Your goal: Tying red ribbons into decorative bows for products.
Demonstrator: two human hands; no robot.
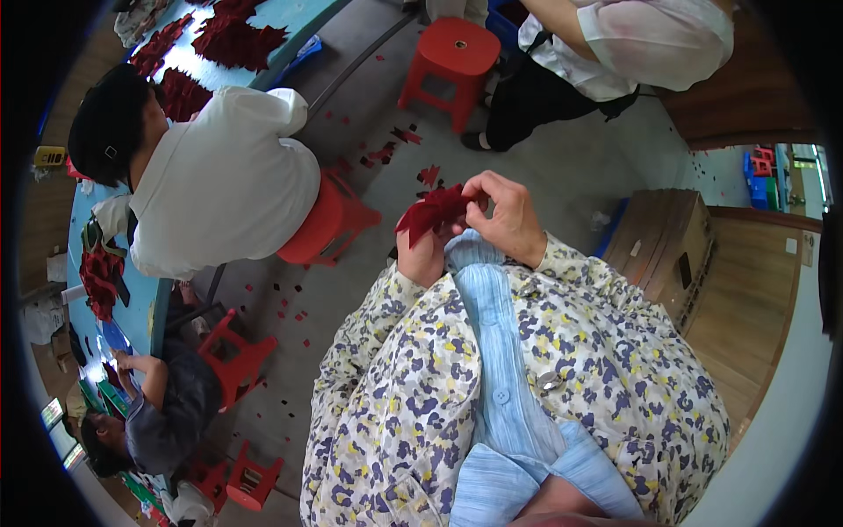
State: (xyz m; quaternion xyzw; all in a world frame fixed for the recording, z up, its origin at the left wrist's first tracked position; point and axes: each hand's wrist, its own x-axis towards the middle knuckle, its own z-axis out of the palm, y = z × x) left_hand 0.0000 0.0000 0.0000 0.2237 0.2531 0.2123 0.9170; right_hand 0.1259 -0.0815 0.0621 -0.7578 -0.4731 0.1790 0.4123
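A dark red velvety fabric bow (pixel 432 212) with pointed ends is held in front of my chest. My left hand (pixel 421 258) grips it from below, and the cloth covers most of those fingers. At the bow's right end, my right hand (pixel 511 218) is closed in a pinch, thumb against forefinger. Whether anything small sits between those fingertips is too fine to make out.
On the left, people sit at a long blue table (pixel 81 211) piled with dark red fabric pieces (pixel 233 42). Red plastic stools (pixel 452 61) stand on the grey floor among fabric scraps. Another person (pixel 615 44) is at the upper right, above a large cardboard box (pixel 654 241).
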